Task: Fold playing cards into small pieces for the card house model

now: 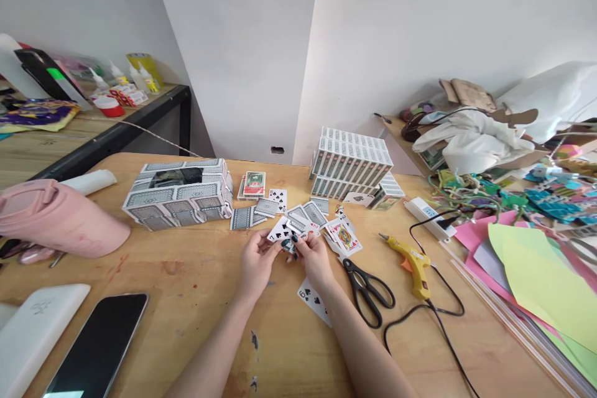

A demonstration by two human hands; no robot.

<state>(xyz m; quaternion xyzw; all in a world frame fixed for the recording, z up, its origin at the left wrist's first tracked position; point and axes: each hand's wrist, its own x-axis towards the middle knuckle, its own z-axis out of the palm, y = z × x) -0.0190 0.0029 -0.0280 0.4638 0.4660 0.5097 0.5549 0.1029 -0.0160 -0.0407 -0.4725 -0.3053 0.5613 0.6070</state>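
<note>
My left hand (256, 261) and my right hand (316, 263) meet over the middle of the table, fingers closed on a playing card (278, 229) with black spades. Whether more than one card is between them I cannot tell. Just beyond, face-down cards (267, 207) with grey patterned backs lie loosely with several face-up ones. A picture card (344, 236) rests right of my fingers, partly against black-handled scissors (361, 283). Under my right wrist lies a spade card (311, 300), partly hidden by the forearm.
A box covered in cards (184, 202) stands left, near a pink bottle (69, 217). Stacked card packs (352, 165) stand at the back. A yellow glue gun (413, 264) with a trailing cord, coloured paper (536, 273) and a power strip (429, 217) lie right; a phone (100, 345) lies front left.
</note>
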